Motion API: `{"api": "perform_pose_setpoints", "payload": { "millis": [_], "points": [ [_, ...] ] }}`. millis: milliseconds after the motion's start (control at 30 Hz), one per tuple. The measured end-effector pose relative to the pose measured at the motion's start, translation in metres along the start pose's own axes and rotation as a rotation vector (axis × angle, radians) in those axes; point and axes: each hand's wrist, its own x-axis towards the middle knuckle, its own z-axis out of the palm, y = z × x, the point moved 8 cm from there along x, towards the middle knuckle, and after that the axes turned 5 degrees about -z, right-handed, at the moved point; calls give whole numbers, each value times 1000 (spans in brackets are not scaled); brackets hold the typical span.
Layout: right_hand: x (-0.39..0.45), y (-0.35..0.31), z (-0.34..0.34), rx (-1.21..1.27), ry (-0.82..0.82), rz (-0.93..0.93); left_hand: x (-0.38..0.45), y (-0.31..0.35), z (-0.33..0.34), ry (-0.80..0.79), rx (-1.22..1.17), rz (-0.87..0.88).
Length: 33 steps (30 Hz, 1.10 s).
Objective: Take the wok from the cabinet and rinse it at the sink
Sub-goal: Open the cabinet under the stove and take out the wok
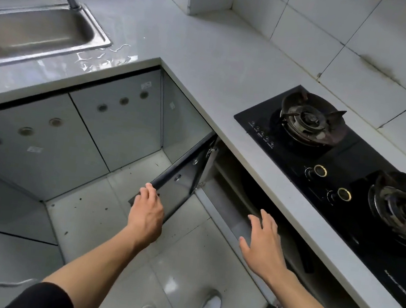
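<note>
Nearest the camera, the left hand grips the open cabinet door edge while the right hand, fingers spread and holding nothing, reaches toward the dark wok inside the cabinet, which could easily clip the tabletop edge coming out.

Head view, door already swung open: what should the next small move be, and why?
Probably reach the right hand into the cabinet opening toward the dark wok. The left hand holds the open door, and the right hand hovers open at the sill, holding nothing.
</note>
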Motion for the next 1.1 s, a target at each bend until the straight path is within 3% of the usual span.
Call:
{"api": "perform_pose_setpoints", "payload": {
  "millis": [233, 467, 700, 1100],
  "points": [
    [30, 40, -19, -55, 28, 33, 23, -30, -21, 93, 4, -48],
    [50, 84, -11, -115, -78, 156, 55, -56, -2, -20, -215, -113],
    [51, 90, -5, -123, -71, 146, 73, -73, -1, 19, -264, -150],
    [57, 88, -18, -186, -71, 114, 49, -50, -21, -54, -294, -263]
  ]
}}
